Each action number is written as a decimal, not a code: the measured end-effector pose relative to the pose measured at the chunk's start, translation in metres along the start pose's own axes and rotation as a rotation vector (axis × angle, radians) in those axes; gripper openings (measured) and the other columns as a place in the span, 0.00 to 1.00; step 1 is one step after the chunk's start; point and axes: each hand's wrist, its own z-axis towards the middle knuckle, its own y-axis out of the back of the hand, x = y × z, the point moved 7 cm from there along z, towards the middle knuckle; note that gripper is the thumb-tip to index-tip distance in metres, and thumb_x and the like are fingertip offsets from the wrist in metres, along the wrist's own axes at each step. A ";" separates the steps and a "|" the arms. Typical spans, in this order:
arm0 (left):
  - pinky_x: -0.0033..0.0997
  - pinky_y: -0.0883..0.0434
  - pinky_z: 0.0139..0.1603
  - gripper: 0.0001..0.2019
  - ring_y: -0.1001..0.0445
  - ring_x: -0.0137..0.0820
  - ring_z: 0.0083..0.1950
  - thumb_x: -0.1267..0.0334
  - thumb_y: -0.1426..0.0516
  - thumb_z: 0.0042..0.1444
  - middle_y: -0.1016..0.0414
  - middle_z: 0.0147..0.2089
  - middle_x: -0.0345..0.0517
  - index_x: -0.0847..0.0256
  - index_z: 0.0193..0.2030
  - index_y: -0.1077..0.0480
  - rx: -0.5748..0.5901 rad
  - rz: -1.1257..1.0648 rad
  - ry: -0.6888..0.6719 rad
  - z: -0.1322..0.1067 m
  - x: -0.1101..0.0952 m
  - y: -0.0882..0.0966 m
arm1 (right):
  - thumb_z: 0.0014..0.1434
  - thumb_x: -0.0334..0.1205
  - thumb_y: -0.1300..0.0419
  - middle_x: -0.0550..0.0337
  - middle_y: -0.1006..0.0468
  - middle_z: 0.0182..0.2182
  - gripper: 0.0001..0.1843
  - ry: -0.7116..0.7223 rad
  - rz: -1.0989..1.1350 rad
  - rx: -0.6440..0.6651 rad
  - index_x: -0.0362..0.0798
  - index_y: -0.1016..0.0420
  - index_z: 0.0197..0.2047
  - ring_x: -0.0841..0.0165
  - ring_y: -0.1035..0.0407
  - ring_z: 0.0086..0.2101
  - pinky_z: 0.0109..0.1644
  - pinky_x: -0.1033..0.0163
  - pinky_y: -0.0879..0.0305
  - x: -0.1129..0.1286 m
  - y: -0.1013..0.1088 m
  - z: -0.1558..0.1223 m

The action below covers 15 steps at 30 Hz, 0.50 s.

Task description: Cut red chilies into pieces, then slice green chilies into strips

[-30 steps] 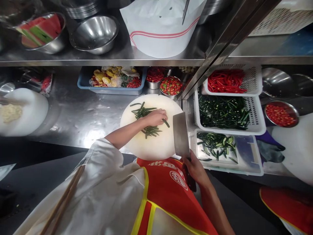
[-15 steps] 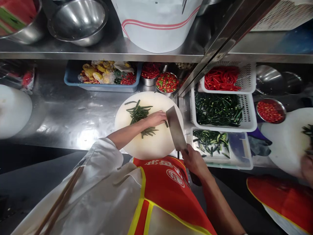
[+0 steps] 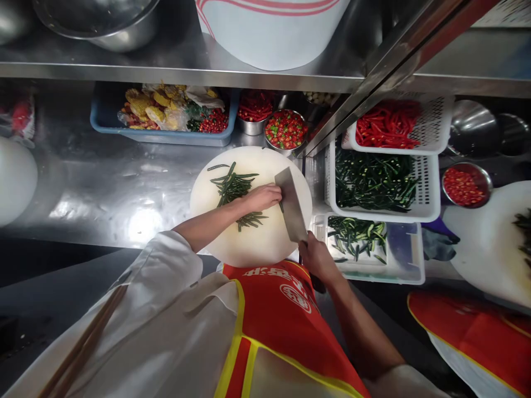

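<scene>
A round white cutting board [image 3: 261, 246] lies in front of me. On it my left hand [image 3: 265, 197] is closed, fingers curled over a dark green chili [image 3: 281, 207] whose end shows by the blade. My right hand [image 3: 318, 257] grips the handle of a cleaver [image 3: 291, 203]. The broad blade stands on the board's right part, right beside my left fingertips. Left of my fingers lies a loose pile of long green chilies [image 3: 232, 185]. A smaller bunch of them [image 3: 250, 220] sits just below my left wrist.
To the right stand a clear tray of cut green chilies [image 3: 404, 251], a white basket of green chilies [image 3: 431, 190] and a basket of red chilies [image 3: 433, 130]. Behind the board are a blue tub [image 3: 166, 135] and a bowl of chopped chilies [image 3: 285, 130]. A steel shelf edge [image 3: 178, 76] hangs above.
The cleaver has shifted slightly left, up against my left fingertips, and my right hand has moved left with it. My left hand stays nearly in place. The whole view has shifted a little.
</scene>
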 end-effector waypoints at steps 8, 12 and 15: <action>0.33 0.33 0.50 0.13 0.30 0.35 0.49 0.68 0.52 0.65 0.26 0.44 0.49 0.59 0.41 0.25 -0.032 0.075 0.020 -0.006 0.002 0.003 | 0.64 0.43 0.53 0.61 0.27 0.20 0.10 -0.005 0.130 0.019 0.48 0.35 0.42 0.66 0.32 0.22 0.29 0.64 0.48 0.004 0.007 0.004; 0.33 0.32 0.49 0.13 0.29 0.35 0.47 0.69 0.51 0.65 0.26 0.41 0.48 0.61 0.38 0.26 -0.082 0.054 0.042 -0.007 0.006 0.003 | 0.64 0.44 0.53 0.61 0.28 0.19 0.09 -0.024 0.121 0.081 0.50 0.36 0.38 0.66 0.32 0.22 0.29 0.64 0.48 -0.002 0.014 -0.022; 0.33 0.32 0.48 0.13 0.29 0.35 0.45 0.69 0.51 0.64 0.26 0.39 0.47 0.60 0.36 0.26 -0.099 0.045 0.053 -0.006 0.009 0.002 | 0.63 0.44 0.52 0.60 0.27 0.21 0.08 -0.024 0.092 0.133 0.50 0.37 0.37 0.65 0.32 0.23 0.29 0.64 0.48 -0.002 0.009 -0.024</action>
